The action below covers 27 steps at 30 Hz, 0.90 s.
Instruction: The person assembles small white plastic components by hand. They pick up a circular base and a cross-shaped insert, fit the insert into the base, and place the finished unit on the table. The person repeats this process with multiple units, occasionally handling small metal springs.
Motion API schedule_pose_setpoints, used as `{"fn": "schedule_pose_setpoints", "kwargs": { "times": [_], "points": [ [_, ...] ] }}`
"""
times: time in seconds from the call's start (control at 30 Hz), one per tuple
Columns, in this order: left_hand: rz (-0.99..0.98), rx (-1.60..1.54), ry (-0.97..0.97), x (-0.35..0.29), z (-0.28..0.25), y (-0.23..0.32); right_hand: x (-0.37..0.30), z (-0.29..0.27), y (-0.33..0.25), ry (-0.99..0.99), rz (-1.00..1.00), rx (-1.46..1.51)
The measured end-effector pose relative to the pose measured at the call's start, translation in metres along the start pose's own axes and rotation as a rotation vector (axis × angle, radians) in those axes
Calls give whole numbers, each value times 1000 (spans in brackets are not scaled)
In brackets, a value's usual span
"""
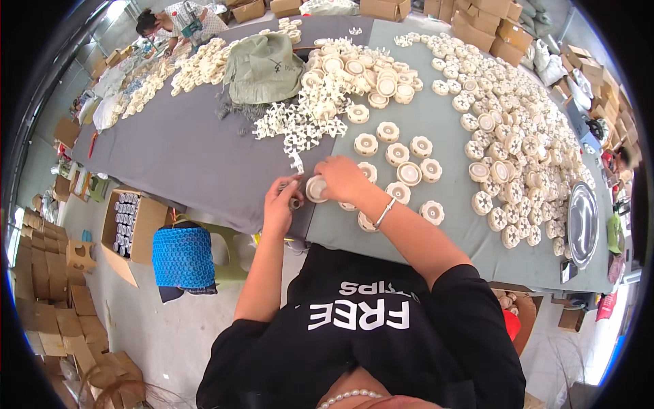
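Note:
My right hand (345, 178) is closed on a round cream plastic part (316, 189), tilted up near the table's front edge. Beside it my left hand (279, 203) has its fingers wrapped round a dark, roughly cylindrical thing (293, 204), too small to name. A small white branched plastic piece (296, 162) lies just beyond my fingers, at the tip of a heap of similar white pieces (300, 126). To the right of my right hand, several scalloped round cream parts (409, 174) are spread on the grey-green cloth.
A large pile of round parts (511, 150) covers the table's right side, with a shiny metal tray (582, 225) at its edge. A green sack (264, 68) sits among the far heaps. A co-worker (178, 24) bends over the far left. A blue-covered stool (182, 258) and open carton (129, 228) stand left.

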<state>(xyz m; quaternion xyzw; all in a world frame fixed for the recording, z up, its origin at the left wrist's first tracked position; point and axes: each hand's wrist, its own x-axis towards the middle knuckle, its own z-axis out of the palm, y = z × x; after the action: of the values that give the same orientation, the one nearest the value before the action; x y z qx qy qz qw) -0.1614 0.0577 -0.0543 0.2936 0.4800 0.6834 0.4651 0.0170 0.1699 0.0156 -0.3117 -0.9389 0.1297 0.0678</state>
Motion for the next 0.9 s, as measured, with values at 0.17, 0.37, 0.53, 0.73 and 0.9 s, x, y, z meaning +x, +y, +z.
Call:
{"fn": "schedule_pose_setpoints", "kwargs": {
  "times": [0.17,0.37,0.53,0.73,0.9],
  "points": [
    [51,-173,9,-6,-2,-8,-26,25,19,128,-292,-148],
    [123,-75,82,-16,1,-9,30,-31,178,498,208,69],
    [151,-13,56,-16,1,-9,68,-36,271,459,560,-156],
    [138,-29,10,-7,10,-11,55,-33,342,737,479,99],
    [132,10,39,-18,-5,-8,-38,-78,275,561,635,1273]
  ]
}}
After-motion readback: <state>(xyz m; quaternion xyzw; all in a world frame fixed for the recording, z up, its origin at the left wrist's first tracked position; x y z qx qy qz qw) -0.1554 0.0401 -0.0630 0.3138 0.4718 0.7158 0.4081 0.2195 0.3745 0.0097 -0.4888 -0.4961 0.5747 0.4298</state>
